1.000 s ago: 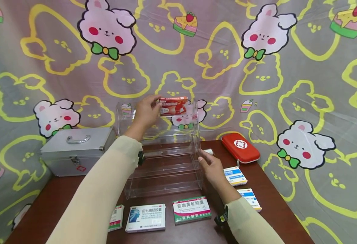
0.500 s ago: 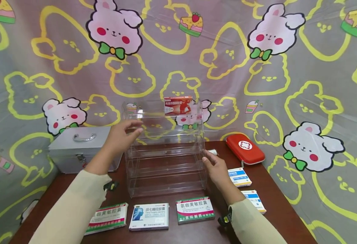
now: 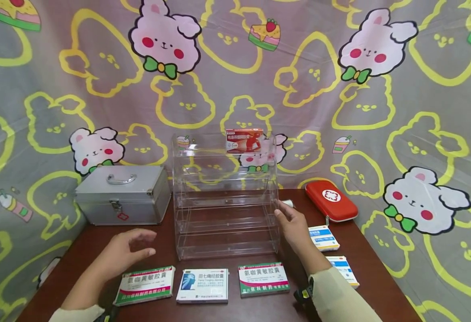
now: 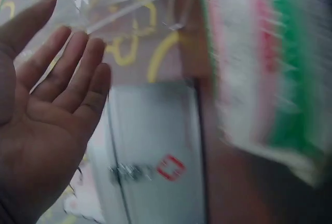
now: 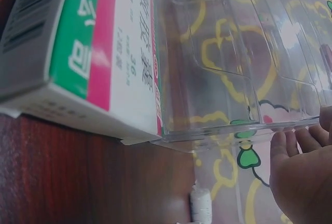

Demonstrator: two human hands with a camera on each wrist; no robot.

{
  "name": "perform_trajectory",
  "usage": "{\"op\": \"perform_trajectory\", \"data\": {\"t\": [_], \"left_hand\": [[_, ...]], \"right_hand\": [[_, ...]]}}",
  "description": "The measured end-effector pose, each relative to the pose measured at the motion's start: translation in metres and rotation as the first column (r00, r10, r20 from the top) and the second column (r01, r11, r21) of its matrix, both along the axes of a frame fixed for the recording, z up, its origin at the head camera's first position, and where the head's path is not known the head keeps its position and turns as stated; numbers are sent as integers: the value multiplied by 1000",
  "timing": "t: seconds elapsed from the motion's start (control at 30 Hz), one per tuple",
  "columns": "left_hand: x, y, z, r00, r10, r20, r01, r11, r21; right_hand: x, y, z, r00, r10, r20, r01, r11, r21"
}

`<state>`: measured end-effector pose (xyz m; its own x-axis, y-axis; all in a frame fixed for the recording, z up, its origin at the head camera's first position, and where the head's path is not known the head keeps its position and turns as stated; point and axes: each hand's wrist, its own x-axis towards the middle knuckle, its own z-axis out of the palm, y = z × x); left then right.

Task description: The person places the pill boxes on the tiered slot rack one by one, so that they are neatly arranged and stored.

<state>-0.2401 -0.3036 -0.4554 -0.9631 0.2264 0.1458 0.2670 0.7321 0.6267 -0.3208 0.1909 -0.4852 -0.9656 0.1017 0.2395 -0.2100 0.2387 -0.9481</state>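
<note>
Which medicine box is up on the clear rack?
The red ibuprofen capsule box, toward the right end of the clear acrylic rack's top tier. The other five boxes lie on the table.

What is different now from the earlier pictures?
The left hand has let go of the red box in the clear rack and moved down and left, near the left green-and-white box. The right hand stays at the rack's side, the red box in place.
</note>
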Motion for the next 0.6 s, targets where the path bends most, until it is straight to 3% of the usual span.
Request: {"op": "perform_trajectory", "data": {"t": [0.17,0.33,0.43,0.6], "left_hand": [[19,-27,-26,991,-93,101,95,995,-15],[33,-51,-47,989,-108,103,118,988,-97],[35,-61,-53,984,-94,151,113,986,-126],[32,-66,-55,951,-60,304,99,988,-116]], "right_hand": [[1,-1,1,1000,9,14,-9,1000,-3],[2,-2,2,999,35,-2,-35,999,-24],[2,-3,3,999,42,-16,-43,999,-32],[2,-3,2,999,38,-17,-39,999,-27]]}}
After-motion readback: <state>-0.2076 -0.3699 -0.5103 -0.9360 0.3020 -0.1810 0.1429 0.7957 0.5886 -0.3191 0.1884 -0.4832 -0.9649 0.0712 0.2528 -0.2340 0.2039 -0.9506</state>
